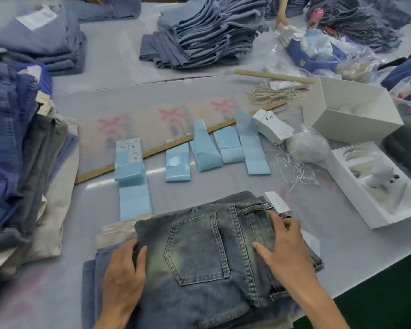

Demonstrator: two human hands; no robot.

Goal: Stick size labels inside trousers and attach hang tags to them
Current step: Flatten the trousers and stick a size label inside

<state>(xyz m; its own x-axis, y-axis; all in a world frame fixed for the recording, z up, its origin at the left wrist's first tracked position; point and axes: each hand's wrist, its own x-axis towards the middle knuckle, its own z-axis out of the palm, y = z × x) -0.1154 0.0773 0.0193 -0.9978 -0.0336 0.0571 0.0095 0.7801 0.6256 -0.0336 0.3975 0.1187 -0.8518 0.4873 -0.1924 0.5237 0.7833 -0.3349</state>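
Left hand (122, 269): fingers curled over the left edge of the folded jeans (199, 252), thumb on top, pinching the fold.
Right hand (287, 248): fingers spread and fairly straight, pressing flat on the waistband side near the belt loop (252, 209); it grips nothing.
Jeans: at the near centre of the table (318, 210), back pocket up, lying on more folded denim and a pale garment.
Hang tag (277, 202): one white tag shows just beyond the waistband, at the right fingertips; whether it is tied on I cannot tell.
Risk, shifting: I judge that a pull by the left hand could drag the garments beneath out of square.
Risk, tag: the pressing right hand could crease or trap the tag if it slides further right.
Label strips (195, 154): five separate light blue piles, far of the jeans, along a wooden ruler (152, 150).
Spare tags (274, 129): one fanned stack, far right.
White boxes (351, 110): two, at the right.
Trouser stacks (199, 32): at least three, left and far.
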